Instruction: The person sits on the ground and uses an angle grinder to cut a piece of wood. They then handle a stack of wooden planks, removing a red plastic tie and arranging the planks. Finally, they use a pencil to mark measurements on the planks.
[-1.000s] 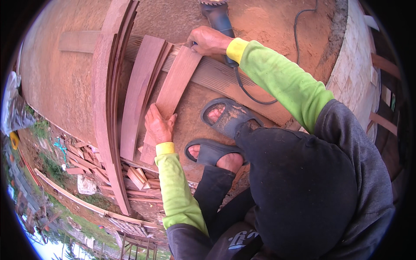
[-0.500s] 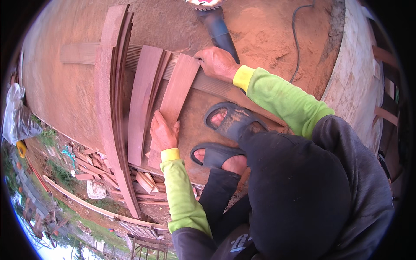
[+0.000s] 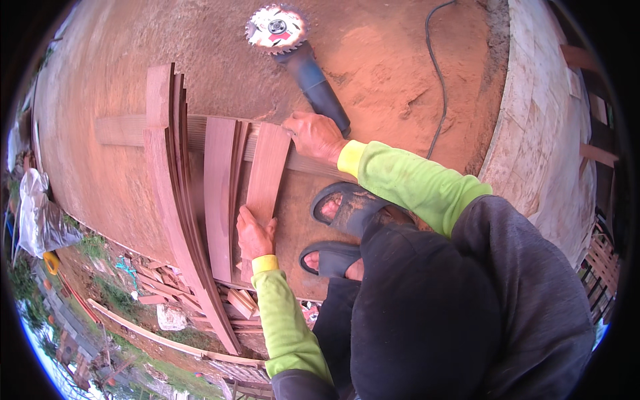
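A reddish-brown wooden plank (image 3: 269,175) lies across a ridged board (image 3: 123,131) on the ground, in front of my sandals. My right hand (image 3: 316,138) grips the plank's far end at its right corner. My left hand (image 3: 255,235) is closed round the near part, thumb on the right edge and fingers on the left. Just left of it rests a short stack of planks (image 3: 219,190), apart from the held one. Further left stands a longer stack of planks (image 3: 167,173), reaching past the slab's edge.
Beyond my right hand lies an angle grinder (image 3: 313,77) with a toothed saw blade (image 3: 275,28). A black cord (image 3: 437,73) curves over the dirt at right. Wood offcuts (image 3: 163,287) are heaped below the slab's left edge, near a clear plastic sheet (image 3: 40,217).
My view has shifted, so the grinder's whole blade now shows. Both hands keep hold of the same plank, which has turned slightly more upright in the picture.
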A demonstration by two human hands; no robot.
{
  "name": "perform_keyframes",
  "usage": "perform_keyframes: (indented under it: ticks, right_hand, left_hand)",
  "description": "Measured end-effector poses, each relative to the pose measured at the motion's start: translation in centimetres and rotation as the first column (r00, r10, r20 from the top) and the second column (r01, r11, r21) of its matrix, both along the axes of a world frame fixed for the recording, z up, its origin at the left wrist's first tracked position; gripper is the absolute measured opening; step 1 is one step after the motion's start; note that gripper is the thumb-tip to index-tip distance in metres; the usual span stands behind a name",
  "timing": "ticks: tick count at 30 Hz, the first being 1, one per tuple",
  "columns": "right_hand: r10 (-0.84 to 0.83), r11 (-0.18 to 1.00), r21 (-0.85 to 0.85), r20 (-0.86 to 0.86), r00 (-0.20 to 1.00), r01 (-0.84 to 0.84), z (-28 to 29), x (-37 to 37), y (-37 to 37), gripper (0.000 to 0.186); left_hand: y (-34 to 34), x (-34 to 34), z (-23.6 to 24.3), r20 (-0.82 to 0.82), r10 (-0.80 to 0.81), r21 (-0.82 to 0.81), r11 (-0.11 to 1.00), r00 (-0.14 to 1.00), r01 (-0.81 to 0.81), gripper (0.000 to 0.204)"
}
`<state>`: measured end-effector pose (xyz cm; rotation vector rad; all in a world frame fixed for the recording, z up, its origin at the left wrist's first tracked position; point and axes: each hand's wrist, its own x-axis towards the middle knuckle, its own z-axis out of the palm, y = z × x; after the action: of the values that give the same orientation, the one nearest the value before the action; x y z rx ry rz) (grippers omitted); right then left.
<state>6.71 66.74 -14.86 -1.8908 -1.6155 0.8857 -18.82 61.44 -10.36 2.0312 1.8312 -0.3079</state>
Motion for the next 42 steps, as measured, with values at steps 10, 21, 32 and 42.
perform_keyframes:
  ticks: [10, 21, 32, 42]
  right_hand:
    - [-0.012, 1.000, 0.028, -0.026, 1.000, 0.013, -0.2, 0.0, -0.2, 0.013]
    - [0.000, 1.000, 0.020, -0.020, 1.000, 0.001, -0.1, 0.1, -0.1, 0.014]
    - [-0.044, 0.982, -0.187, -0.183, 0.982, 0.009, 2.8, 3.8, 3.8, 0.019]
    - [0.076, 0.984, -0.153, -0.095, 0.993, -0.090, 1.2, 1.9, 1.5, 0.022]
  left_hand:
    - [-0.2, -0.7, -0.8, -0.016, -0.027, 0.036, 0.999, 1.000, 0.028, 0.079]
    - [0.0, -0.1, -0.2, -0.031, -0.018, 0.030, 0.999, 0.999, 0.019, 0.078]
    - [-0.1, -0.3, -0.6, -0.024, -0.062, 0.048, 0.997, 0.998, 0.063, 0.078]
    - [-0.3, -0.9, -1.1, 0.051, -0.078, 0.077, 0.994, 0.996, 0.074, 0.080]
